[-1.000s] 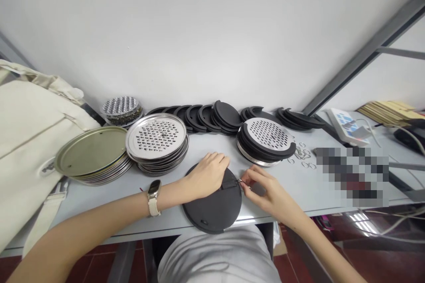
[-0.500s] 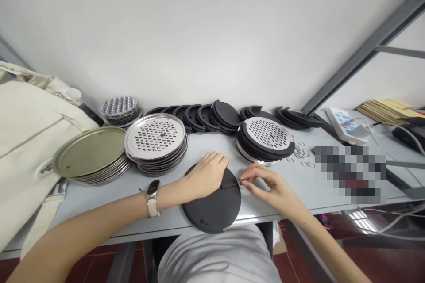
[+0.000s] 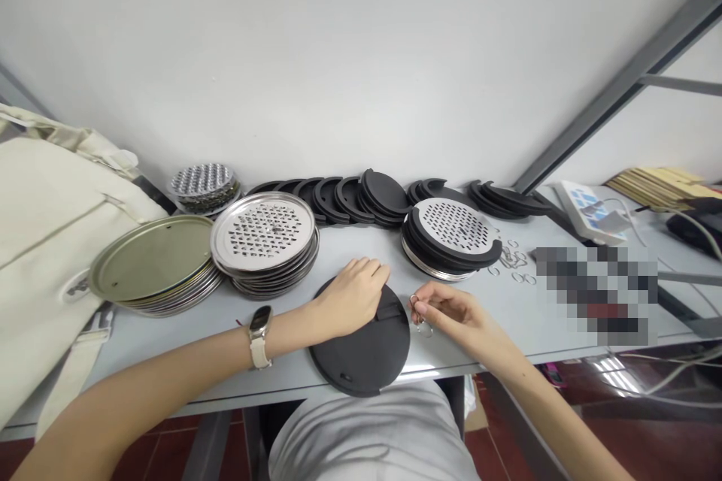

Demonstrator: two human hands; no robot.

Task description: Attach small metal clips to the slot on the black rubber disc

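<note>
The green tray [image 3: 158, 259] sits left of the graters [image 3: 274, 233]. The left hand [image 3: 353, 297] presses on the disc [image 3: 366, 357], fingers curled (any grip cannot be told). The disc lies at the table's [image 3: 361, 244] near edge. Right of it, the right hand [image 3: 454, 312] pinches rings [image 3: 414, 299], thumb and forefinger closed.

Cream bag [image 3: 50, 218] at left, pale wall [image 3: 338, 68] behind, yellow stack [image 3: 657, 186] beside white power strip [image 3: 578, 208]

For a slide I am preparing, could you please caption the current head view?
The left hand rests on a black disc; the right hand pinches metal rings beside it, grater plates behind.
</note>
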